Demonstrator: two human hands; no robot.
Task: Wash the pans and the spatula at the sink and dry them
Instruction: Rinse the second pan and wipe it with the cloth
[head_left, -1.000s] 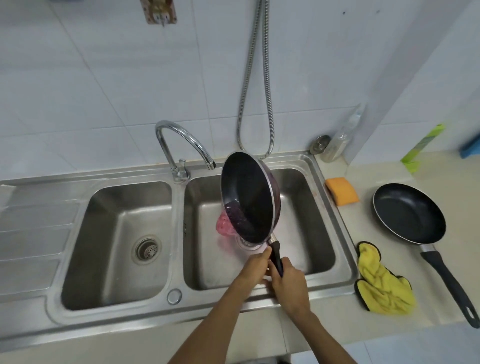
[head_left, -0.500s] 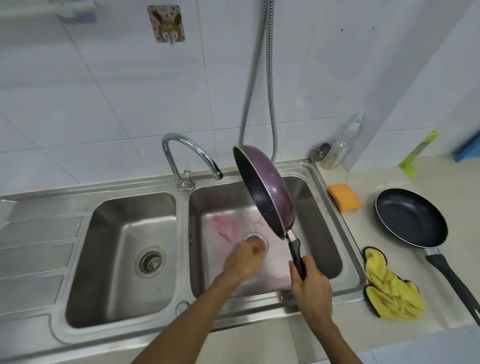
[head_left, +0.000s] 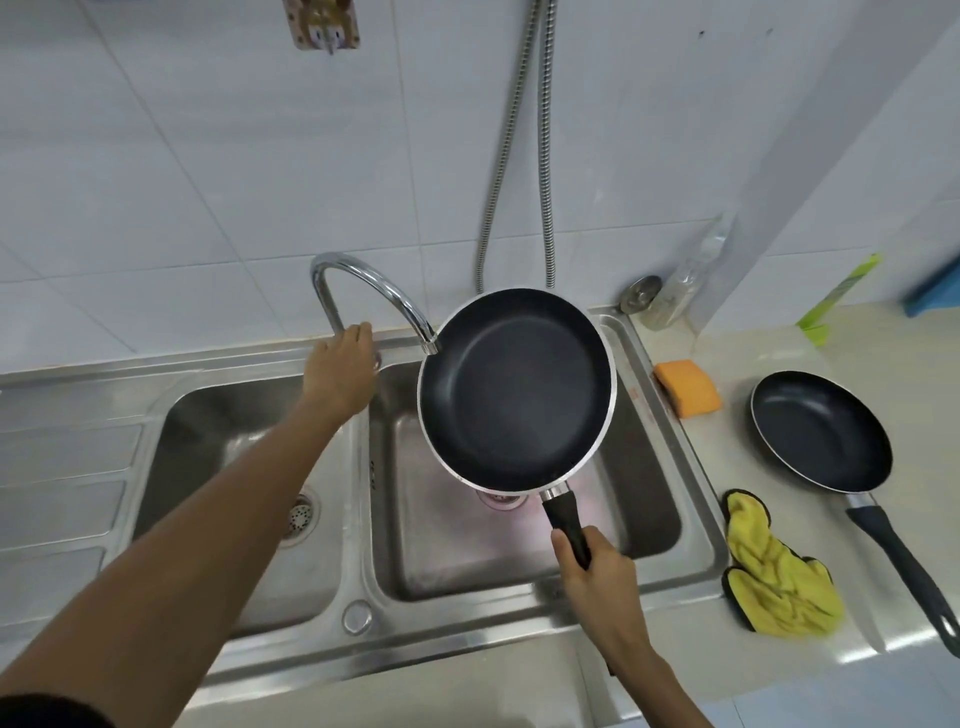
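Black-coated pan (head_left: 514, 389), tipped on edge half a second ago, now faces up at frame centre over the right basin (head_left: 649, 525), its rim just beside the tap (head_left: 324, 296) spout. Right hand (head_left: 597, 577) grips its handle. Left hand (head_left: 343, 364) has left the drain for the tap's base, centre left; fingers lie over it, grip unclear. Second pan (head_left: 821, 431) sits on the desk (head_left: 909, 364), right.

Head-worn wide-angle view, looking steeply down, close above double sink (head_left: 691, 540)
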